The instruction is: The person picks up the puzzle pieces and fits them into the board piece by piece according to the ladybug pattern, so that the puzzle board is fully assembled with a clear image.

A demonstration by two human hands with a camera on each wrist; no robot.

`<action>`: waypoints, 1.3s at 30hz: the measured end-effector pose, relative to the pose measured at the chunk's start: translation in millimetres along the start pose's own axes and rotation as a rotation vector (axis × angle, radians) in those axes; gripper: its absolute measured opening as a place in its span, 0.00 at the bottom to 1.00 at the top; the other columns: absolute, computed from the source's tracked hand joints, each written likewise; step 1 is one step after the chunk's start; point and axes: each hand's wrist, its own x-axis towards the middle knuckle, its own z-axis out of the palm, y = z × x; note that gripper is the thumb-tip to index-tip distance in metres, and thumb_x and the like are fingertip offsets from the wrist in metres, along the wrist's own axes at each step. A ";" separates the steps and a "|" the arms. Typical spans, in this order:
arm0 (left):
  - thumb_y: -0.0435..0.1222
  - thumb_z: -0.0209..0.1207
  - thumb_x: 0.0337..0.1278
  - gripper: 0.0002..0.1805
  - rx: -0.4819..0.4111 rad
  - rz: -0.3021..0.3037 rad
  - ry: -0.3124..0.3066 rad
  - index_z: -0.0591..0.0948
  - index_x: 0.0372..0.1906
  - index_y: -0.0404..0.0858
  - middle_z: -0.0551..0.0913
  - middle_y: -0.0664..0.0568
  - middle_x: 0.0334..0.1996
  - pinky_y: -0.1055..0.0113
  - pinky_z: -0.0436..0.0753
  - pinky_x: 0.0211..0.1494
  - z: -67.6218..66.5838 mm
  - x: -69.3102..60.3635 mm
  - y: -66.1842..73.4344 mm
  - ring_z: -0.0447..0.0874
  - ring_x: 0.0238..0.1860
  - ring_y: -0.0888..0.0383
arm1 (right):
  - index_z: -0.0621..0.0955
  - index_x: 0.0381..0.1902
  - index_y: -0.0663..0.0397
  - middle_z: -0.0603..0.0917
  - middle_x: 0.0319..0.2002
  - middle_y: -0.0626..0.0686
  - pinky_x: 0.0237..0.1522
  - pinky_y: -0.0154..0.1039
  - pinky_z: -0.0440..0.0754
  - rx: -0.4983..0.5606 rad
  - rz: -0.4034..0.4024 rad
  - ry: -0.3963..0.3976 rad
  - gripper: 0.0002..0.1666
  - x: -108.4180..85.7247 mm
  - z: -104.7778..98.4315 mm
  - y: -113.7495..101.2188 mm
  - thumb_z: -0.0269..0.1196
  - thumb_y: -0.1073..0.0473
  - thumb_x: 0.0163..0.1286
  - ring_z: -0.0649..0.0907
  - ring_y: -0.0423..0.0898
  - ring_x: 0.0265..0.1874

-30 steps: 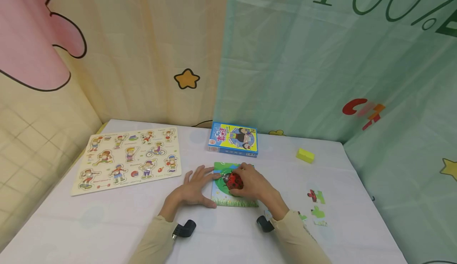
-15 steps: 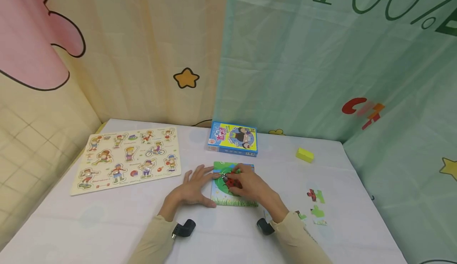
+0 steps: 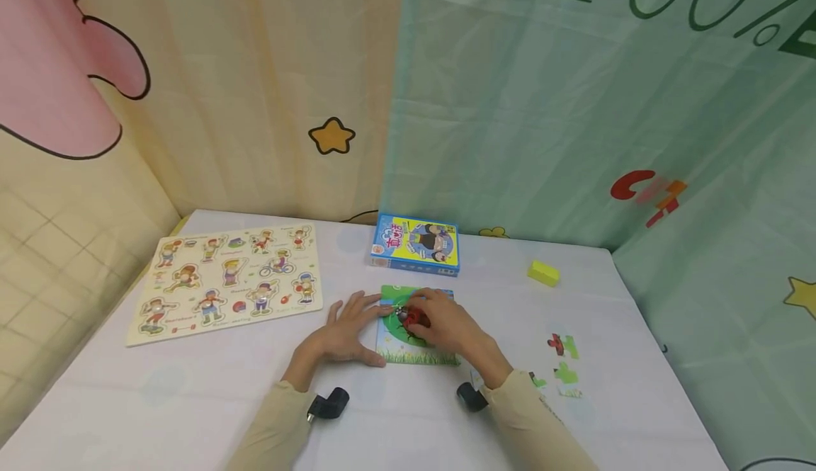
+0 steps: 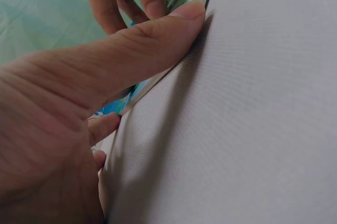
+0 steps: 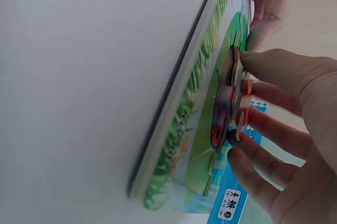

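A picture puzzle board (image 3: 414, 358) with a ladybird and a grass border lies flat in front of me. My left hand (image 3: 347, 336) rests along its left side, fingers spread; in the left wrist view the thumb (image 4: 174, 27) touches the board's edge. Over the ladybird, my right hand (image 3: 449, 324) bends its fingers and thumb. The right wrist view shows it pinching a thin red puzzle piece (image 5: 239, 95), raised or tilted just above the board. The hand hides part of the ladybird.
Several loose puzzle pieces (image 3: 566, 374) lie to the right, some partly behind my right sleeve. A blue and yellow box (image 3: 414, 244) stands behind the board. At left is a large peg puzzle (image 3: 226, 283); a yellow block (image 3: 543, 273) sits at back right.
My right thumb and fingers have drawn closer together over the ladybird, and the hand has shifted slightly left. The left hand stays in place. The head view has tilted a little.
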 end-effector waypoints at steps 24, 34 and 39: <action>0.51 0.75 0.45 0.49 -0.001 0.012 0.005 0.67 0.73 0.47 0.53 0.43 0.79 0.31 0.38 0.75 -1.2 0.4 -0.1 0.38 0.80 0.36 | 0.85 0.57 0.49 0.83 0.58 0.54 0.58 0.47 0.82 -0.093 -0.106 0.018 0.19 -10.4 -1.5 -5.6 0.67 0.53 0.69 0.80 0.51 0.56; 0.52 0.75 0.45 0.49 0.020 -0.012 -0.037 0.67 0.74 0.48 0.53 0.44 0.79 0.32 0.39 0.76 5.5 -5.8 3.6 0.38 0.80 0.36 | 0.77 0.67 0.47 0.73 0.68 0.59 0.62 0.52 0.80 0.088 -0.036 -0.078 0.31 -23.2 3.1 5.6 0.69 0.53 0.67 0.75 0.58 0.65; 0.51 0.74 0.46 0.49 0.025 -0.013 -0.036 0.66 0.75 0.48 0.51 0.44 0.80 0.33 0.37 0.77 -3.2 -1.9 5.4 0.36 0.80 0.37 | 0.78 0.67 0.48 0.73 0.68 0.59 0.65 0.52 0.77 0.047 -0.063 -0.092 0.30 -13.4 -5.0 7.5 0.68 0.53 0.68 0.73 0.57 0.67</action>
